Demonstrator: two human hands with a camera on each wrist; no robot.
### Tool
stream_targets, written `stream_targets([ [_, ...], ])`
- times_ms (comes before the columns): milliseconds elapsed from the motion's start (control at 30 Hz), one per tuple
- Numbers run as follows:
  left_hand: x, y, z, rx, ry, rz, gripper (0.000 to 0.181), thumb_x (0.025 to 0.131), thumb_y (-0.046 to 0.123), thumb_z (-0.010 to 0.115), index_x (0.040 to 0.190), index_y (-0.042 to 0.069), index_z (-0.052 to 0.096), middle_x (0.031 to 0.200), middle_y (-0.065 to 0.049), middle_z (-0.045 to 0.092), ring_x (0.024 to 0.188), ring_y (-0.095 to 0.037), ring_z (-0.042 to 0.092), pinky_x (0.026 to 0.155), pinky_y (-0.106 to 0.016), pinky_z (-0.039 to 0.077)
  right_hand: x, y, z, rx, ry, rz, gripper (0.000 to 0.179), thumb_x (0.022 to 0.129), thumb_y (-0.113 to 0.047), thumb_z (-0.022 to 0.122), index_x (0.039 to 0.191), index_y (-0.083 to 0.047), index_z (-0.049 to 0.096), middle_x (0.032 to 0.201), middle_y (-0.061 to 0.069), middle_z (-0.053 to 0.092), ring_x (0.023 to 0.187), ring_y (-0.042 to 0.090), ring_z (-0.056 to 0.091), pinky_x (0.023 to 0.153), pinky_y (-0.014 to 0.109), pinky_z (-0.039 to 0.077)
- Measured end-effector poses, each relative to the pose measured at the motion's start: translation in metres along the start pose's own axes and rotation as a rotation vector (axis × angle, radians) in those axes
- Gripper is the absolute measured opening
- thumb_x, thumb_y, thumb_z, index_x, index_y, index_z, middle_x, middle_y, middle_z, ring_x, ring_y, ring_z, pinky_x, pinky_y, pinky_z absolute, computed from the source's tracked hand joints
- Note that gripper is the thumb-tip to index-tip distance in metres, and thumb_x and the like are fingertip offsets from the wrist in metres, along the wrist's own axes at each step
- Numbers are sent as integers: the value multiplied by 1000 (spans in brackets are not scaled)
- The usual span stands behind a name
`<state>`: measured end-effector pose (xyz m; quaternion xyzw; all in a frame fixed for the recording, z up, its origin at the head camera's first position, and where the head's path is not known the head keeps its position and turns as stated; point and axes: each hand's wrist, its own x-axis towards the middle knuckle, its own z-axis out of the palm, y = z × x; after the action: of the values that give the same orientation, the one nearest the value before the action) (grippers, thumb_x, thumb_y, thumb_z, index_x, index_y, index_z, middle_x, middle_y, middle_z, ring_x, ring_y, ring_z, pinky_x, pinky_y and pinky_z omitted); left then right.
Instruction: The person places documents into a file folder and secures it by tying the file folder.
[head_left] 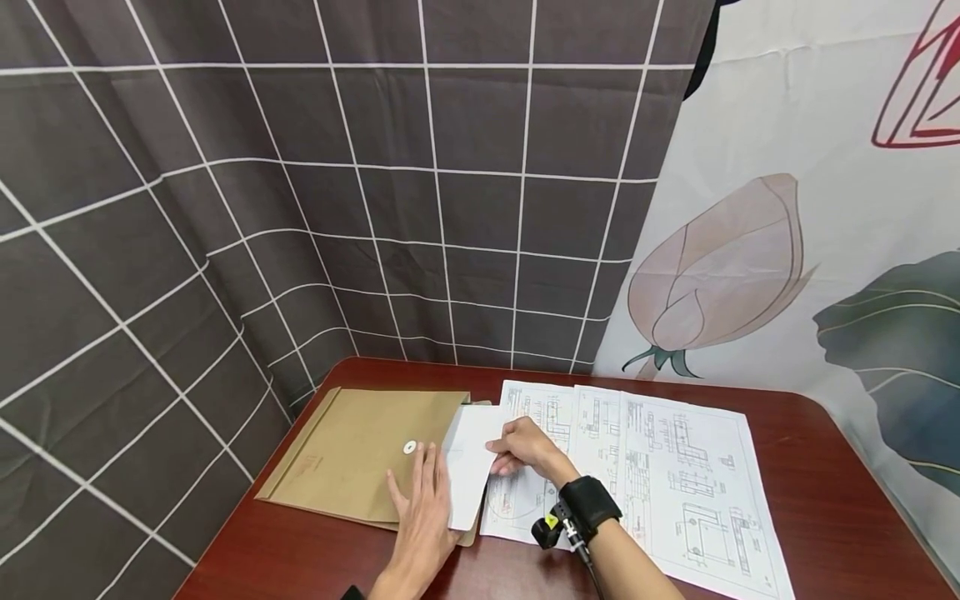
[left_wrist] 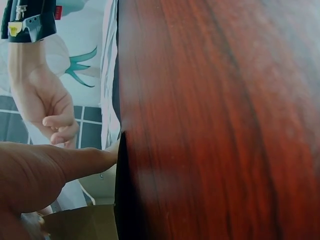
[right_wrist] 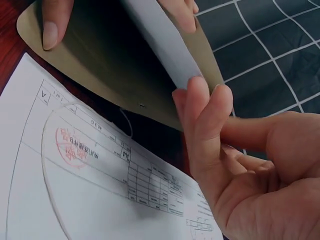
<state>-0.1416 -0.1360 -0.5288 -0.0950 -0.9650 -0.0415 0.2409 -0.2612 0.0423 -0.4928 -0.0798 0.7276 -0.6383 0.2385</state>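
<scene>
Nearest the camera, low in the head view, the left hand (head_left: 420,508) lies flat with straight fingers on the brown envelope (head_left: 352,454), pressing it to the dark red surface (head_left: 825,500); nothing is gripped there, it only steadies. Just right of it, the right hand (head_left: 525,450) has its grip closed on a blank white sheet (head_left: 468,475), fingers and thumb pinching the sheet's edge, and the right wrist view shows that edge (right_wrist: 165,45) standing at the envelope's open flap (right_wrist: 100,65). The sheet looks only partly in: most of it shows above the envelope's right end, so the filing seems begun but far from finished. Under and beyond the right hand, in the lower centre and right of the frame, the technical drawings (head_left: 675,475) lie spread side by side on the surface, one with a red stamp (right_wrist: 70,150), all outside the envelope. At the back hang the grid-pattern curtain (head_left: 375,208) and a floral cloth (head_left: 787,250).
</scene>
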Motion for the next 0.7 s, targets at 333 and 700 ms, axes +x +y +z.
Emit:
stream_targets([
  [333,1,-2,-1,-12,-18,-10,119,47,34,96,141,-10,37,148,-26,34,141,-40,23,99,-76,16,1,1,9,48,105,-25,33,89,3,61,67,-9,39,48,2,57,40,5,53,42,19,47],
  [700,0,0,1,0,-14,-5,121,44,34,96,141,-10,38,149,-24,35,141,-39,23,99,-76,17,6,3,23,126,76,-40,24,92,4,56,72,-3,45,52,8,61,46,13,64,52,30,56],
])
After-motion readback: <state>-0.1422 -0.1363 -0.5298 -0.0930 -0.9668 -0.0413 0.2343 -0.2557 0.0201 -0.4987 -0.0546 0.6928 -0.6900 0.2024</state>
